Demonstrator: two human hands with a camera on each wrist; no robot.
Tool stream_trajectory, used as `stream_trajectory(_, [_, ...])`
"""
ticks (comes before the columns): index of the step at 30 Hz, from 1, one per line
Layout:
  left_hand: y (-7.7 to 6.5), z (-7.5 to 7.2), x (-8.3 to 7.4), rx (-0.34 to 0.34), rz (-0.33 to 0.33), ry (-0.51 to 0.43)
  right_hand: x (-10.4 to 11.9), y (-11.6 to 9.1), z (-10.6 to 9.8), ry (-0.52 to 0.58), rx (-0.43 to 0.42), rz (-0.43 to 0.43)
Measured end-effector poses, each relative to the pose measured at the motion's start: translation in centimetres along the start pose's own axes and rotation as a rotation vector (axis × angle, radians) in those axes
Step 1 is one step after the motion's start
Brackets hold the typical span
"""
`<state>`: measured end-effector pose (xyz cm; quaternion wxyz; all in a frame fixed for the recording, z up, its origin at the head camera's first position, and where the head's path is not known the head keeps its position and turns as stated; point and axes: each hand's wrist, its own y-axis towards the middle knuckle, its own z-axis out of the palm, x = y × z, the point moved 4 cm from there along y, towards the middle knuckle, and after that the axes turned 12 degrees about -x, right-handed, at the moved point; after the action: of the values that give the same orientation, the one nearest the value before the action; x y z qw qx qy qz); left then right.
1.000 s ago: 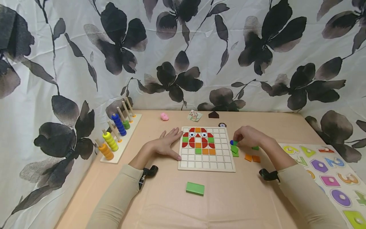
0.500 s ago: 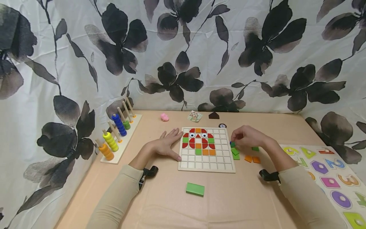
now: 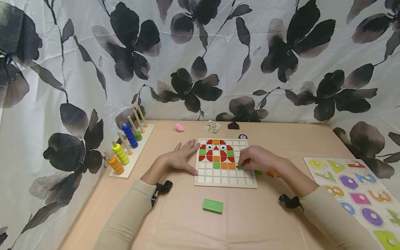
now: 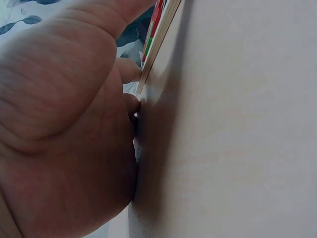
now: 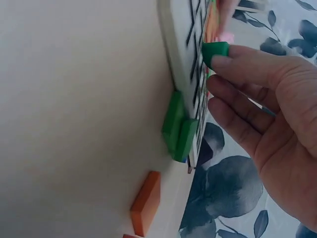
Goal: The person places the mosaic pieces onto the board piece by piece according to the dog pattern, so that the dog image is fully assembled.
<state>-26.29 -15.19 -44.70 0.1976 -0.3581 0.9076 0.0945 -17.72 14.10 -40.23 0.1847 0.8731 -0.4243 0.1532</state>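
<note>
A square white board (image 3: 207, 179) marked in a grid lies on the table. Red, orange and green tiles with two eye pieces form an owl-like pattern (image 3: 216, 158) on it. My left hand (image 3: 182, 159) rests flat with spread fingers at the board's left edge. Between thumb and fingers, my right hand (image 3: 260, 158) pinches a green tile (image 5: 216, 52) with a rounded side. It is over the board, just right of the orange tiles (image 3: 232, 165). Two green tiles (image 5: 174, 118) lie against the board's right edge. An orange tile (image 5: 146, 203) lies beyond them, partly hidden by my hand in the head view.
A green block (image 3: 213, 206) lies in front of the board. At left stands a peg stacker (image 3: 137, 152) with coloured rings. A number-and-shape puzzle (image 3: 358, 207) lies at right. Behind are a pink piece (image 3: 179, 127), a card (image 3: 213, 126) and a dark brown piece (image 3: 233, 126).
My right hand has picked up the green tile from beside the board and carried it left over the grid. My left hand has stayed in place.
</note>
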Motion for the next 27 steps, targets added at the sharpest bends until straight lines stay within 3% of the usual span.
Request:
stream_trajectory(5, [0.0,-0.1,0.0,-0.001,-0.004,-0.014,0.1,-0.1,0.5,-0.016,0.012,-0.034])
stream_trajectory(11, [0.1,0.0,0.0,-0.001,0.000,-0.001,0.2,0.3,0.6,-0.031,-0.017,0.048])
stream_trajectory(18, [0.2,0.0,0.0,0.002,-0.006,-0.005,-0.3,0.1,0.2,0.071,0.019,0.058])
stream_trajectory(21, [0.2,0.0,-0.1,0.002,-0.005,0.000,-1.4,-0.4,-0.5,0.125,-0.022,0.150])
stream_trajectory(25, [0.2,-0.1,-0.1,0.001,-0.005,0.001,-3.8,-1.1,-2.1,0.137,-0.156,0.329])
stream_trajectory(27, [0.2,0.0,-0.1,-0.001,-0.006,-0.003,-4.9,-1.4,-2.7,0.122,-0.201,0.373])
